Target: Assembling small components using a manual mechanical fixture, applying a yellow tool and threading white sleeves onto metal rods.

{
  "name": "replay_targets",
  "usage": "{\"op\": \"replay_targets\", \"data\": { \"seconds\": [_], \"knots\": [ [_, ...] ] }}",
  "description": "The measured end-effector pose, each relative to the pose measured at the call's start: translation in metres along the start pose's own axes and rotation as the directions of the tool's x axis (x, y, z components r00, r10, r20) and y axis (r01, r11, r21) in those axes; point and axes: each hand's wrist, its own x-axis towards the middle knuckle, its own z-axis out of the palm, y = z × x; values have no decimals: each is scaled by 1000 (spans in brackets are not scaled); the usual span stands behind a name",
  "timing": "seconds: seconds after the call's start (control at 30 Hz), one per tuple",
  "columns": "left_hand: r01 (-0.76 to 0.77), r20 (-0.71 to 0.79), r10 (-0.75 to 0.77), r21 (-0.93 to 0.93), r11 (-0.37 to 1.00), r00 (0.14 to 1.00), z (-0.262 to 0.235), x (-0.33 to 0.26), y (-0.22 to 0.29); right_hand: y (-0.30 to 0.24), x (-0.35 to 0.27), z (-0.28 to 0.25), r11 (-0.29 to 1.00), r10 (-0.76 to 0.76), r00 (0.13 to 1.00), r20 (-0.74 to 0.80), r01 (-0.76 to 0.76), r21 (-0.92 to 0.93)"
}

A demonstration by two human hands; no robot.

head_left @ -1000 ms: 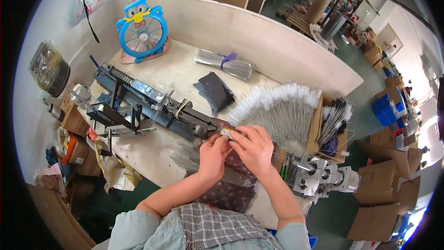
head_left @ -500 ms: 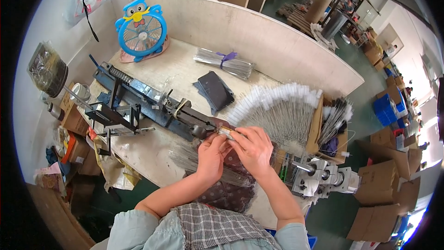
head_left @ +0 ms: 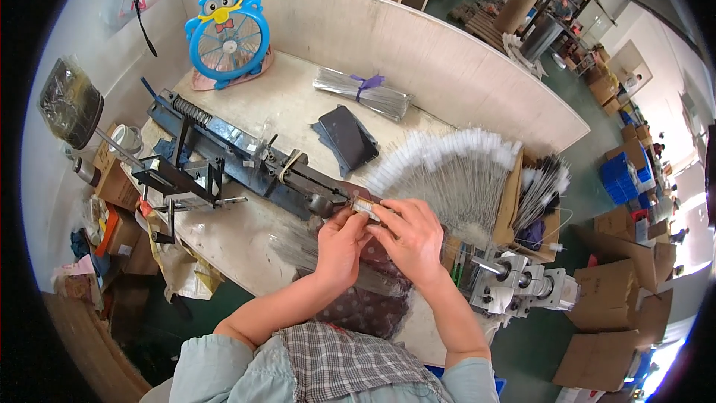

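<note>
My left hand (head_left: 341,248) and my right hand (head_left: 409,242) meet in front of me at the near end of a long dark metal bench machine (head_left: 240,158). At that end, the fingertips of my right hand are closed on a small pale piece (head_left: 363,206) whose kind is too small to tell. My left thumb and fingers are pinched together just beside it; what they grip is hidden. Thin wire rods (head_left: 294,251) lie left of my left wrist, and a dark dotted cloth (head_left: 358,309) spreads under my forearms.
Many white-tipped wire brushes (head_left: 466,172) fan out at the right, beside a cardboard box (head_left: 550,233) of dark brushes. A metal clamp-like device (head_left: 522,283) stands at the right edge. Farther back are a phone (head_left: 347,136), a tied wire bundle (head_left: 362,92) and a blue fan (head_left: 228,37).
My hands stay together at the machine's end, with only a slight shift of the right fingers. The whole view has tilted a little.
</note>
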Motion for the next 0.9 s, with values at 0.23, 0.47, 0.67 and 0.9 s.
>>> {"op": "replay_targets", "data": {
  "seconds": [0.23, 0.47, 0.67, 0.9],
  "knots": [
    [32, 20, -30, -91, 995, 999, -5, 3, 3, -5, -2, -18, 990, 75, 991, 112, -61, -126],
    [61, 68, -66, 76, 995, 995, -9, -7, 6, -7, -12, -22, 996, 72, 988, 140, -63, -70],
    [63, 104, -93, 262, 963, 990, -13, -10, 8, -3, -14, -39, 995, 97, 993, 64, -97, 3],
    [30, 58, -69, 510, 860, 996, -83, -27, 42, 6, -95, -30, 965, 262, 941, 213, -263, -24]
  ]
}}
